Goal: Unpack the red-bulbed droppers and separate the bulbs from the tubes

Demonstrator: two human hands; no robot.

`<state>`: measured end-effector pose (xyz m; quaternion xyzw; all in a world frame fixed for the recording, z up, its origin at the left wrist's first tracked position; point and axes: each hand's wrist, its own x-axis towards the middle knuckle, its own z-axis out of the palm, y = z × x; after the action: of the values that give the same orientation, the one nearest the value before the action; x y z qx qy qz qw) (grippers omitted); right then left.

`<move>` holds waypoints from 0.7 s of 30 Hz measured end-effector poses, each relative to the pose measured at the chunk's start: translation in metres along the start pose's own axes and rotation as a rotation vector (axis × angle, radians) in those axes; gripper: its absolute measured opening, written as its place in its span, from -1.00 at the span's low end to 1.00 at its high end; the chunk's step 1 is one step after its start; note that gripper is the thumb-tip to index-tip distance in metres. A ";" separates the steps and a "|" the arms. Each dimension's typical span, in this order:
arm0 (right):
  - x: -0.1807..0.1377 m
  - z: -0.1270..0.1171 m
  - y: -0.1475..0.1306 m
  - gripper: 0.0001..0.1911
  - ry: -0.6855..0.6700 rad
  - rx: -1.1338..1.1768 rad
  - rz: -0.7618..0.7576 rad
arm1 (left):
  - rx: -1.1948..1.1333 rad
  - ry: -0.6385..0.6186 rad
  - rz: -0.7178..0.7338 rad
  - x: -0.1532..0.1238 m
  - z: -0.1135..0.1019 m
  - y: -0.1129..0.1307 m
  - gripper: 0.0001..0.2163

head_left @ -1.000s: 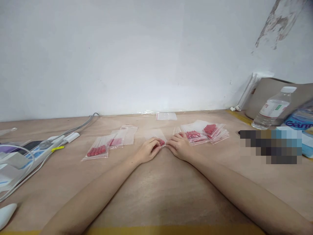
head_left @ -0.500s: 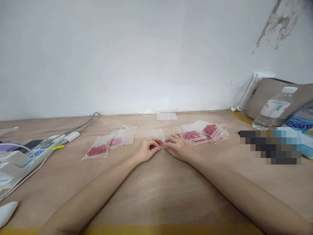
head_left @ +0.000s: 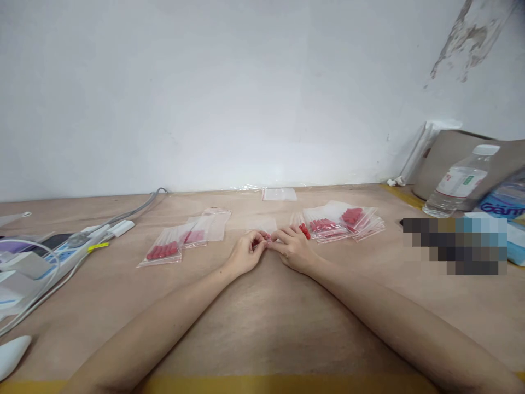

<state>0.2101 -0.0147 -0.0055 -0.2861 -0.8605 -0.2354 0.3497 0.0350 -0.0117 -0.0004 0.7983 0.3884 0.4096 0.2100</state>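
In the middle of the table, my left hand (head_left: 247, 253) pinches the near edge of a small clear zip bag (head_left: 264, 224) between thumb and fingertips. My right hand (head_left: 296, 250) meets it from the other side, fingertips closed on the same edge. Some red shows between the fingers, but the hands hide most of the bag's lower part. Just past my right knuckles lie a few loose-looking red pieces (head_left: 304, 231). Close by on the right is a pile of zip bags (head_left: 324, 225) holding short red sticks. Leftward, another filled zip bag (head_left: 162, 250) lies flat, partly overlapping other bags (head_left: 211, 225).
A flat zip bag (head_left: 279, 194) lies against the wall. On the left are a power strip (head_left: 61, 257) with cables and a white mouse-like object (head_left: 13, 355). A water bottle (head_left: 461, 180) and a grey bin-like container (head_left: 435, 158) stand at right, near a blurred patch.
My right hand has shifted slightly left and its fingertips are now closer to my left hand's. The red pieces beside my right knuckles have come into view.
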 end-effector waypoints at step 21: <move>-0.017 -0.008 0.006 -0.86 -0.038 0.322 0.428 | 0.153 -0.413 0.163 -0.003 -0.045 -0.018 -0.57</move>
<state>0.2279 -0.0210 -0.0112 -0.4063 -0.8132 -0.0108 0.4165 -0.0105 -0.0029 0.0122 0.9075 0.3014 0.2226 0.1898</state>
